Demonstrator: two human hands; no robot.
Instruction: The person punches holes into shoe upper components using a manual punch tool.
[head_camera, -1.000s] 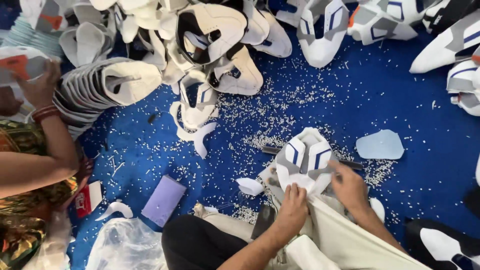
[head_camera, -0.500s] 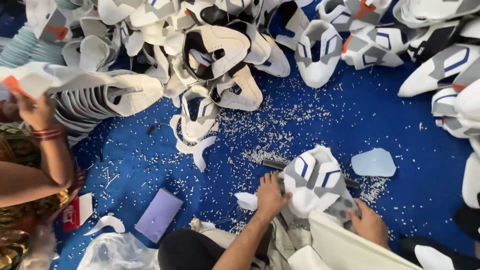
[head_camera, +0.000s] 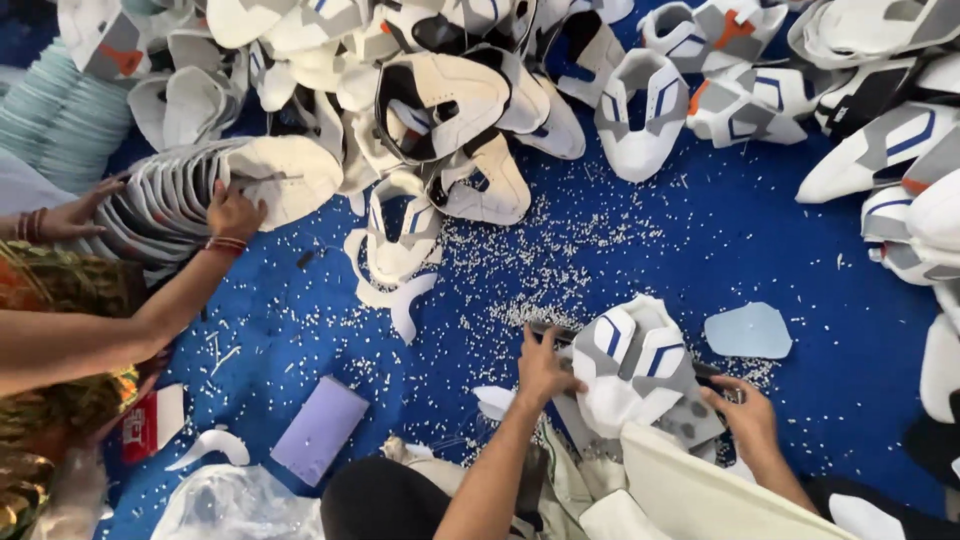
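Here we look down on a white shoe upper with grey and blue panels (head_camera: 632, 365), lying on the blue floor (head_camera: 620, 260) between our two hands, just ahead of our lap. Our left hand (head_camera: 545, 368) sits at its left edge, the fingers (head_camera: 540, 338) curled closed against the upper's side and grasping it; a dark, thin tool seems to pass under that hand, but we cannot tell what it is. Our right hand (head_camera: 745, 415) rests at the lower right corner, its fingers (head_camera: 722, 392) bent and pressing on the grey edge there, closed on the material rather than spread.

We count one upper in our hands, one loose pale-blue cut piece (head_camera: 748, 332) just to its right, and one lilac rectangular pad (head_camera: 320, 430) lying well apart to the left. White scraps (head_camera: 520, 250) are scattered too thickly over the floor to count. Further out, a heap of similar uppers (head_camera: 450, 100) lies along the top; their number is too large and tangled to tell.

At the left, another person's two hands (head_camera: 232, 210) touch a nested stack of white uppers (head_camera: 200, 195).
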